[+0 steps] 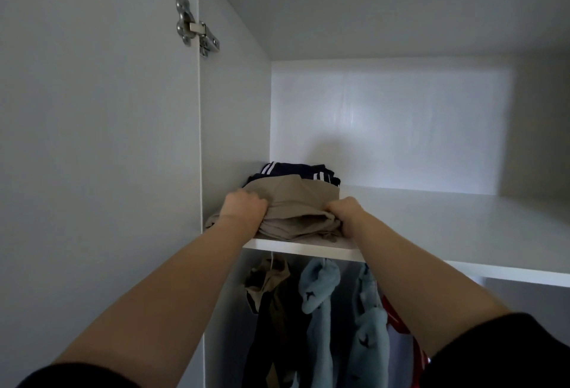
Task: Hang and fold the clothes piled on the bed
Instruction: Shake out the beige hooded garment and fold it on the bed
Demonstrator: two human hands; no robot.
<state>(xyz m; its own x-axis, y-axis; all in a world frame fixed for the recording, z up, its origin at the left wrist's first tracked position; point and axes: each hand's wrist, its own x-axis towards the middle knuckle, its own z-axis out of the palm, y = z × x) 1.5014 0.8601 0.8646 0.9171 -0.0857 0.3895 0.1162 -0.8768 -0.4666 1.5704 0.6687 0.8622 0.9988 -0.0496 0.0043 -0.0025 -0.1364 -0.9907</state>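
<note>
A folded beige garment (296, 205) lies at the left end of the white wardrobe shelf (431, 224), near its front edge. My left hand (243, 207) grips its left side and my right hand (345, 210) grips its right side, both with fingers closed on the cloth. Behind it sits a folded dark navy garment with white stripes (296, 171), partly covered by the beige one. The bed and its pile of clothes are out of view.
Below the shelf hang clothes: a beige and dark piece (268, 295), light blue garments (320, 289) and something red (398, 316). The open wardrobe door (92, 140) with a metal hinge (194, 26) stands at the left. The shelf runs on to the right.
</note>
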